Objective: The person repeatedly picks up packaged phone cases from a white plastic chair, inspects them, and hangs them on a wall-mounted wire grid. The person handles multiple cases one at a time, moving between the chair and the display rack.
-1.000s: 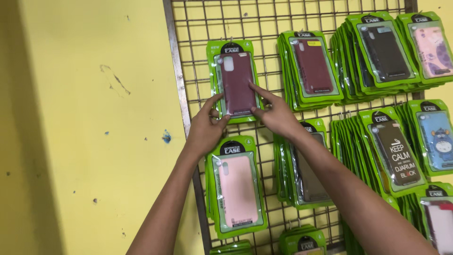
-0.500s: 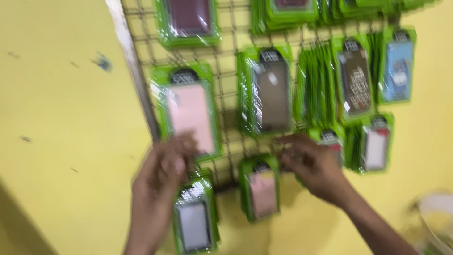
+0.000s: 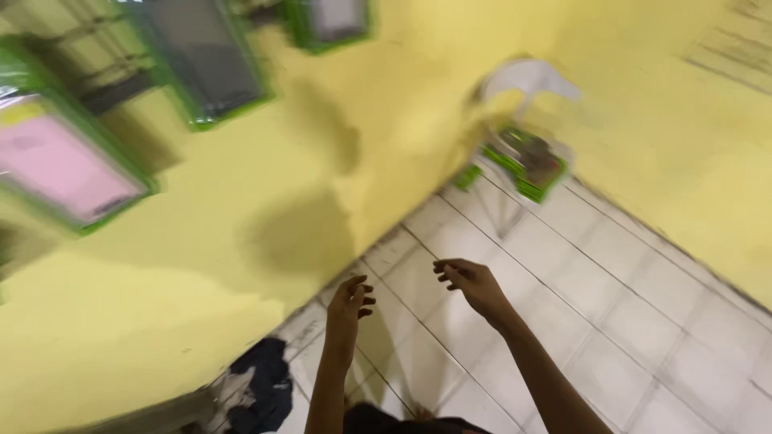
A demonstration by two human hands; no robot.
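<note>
Yellow wall fills most of the view, and both hands are out in front of it, low in the frame over the white tiled floor [image 3: 643,321], holding nothing: the left hand [image 3: 351,299] at lower centre has its fingers loosely curled, the right hand [image 3: 470,281] just beside it is spread with fingers half bent, and neither touches anything. Nearest to them in reach is the stack of green-edged phone-case packs [image 3: 527,161] lying on a pale plastic chair [image 3: 527,80] at upper right of centre, against the wall and well apart from the hands. More such packs hang along the top left of the frame, a pink one [image 3: 60,165] at the left edge and a dark one [image 3: 205,60] beside it, all blurred. A dark cloth [image 3: 261,386] lies crumpled on the floor at lower left. I'd judge the hands to be between picks, free and turned toward the chair's stack; taking a pack from there would call for a long reach forward and a pinch on the top pack's edge
</note>
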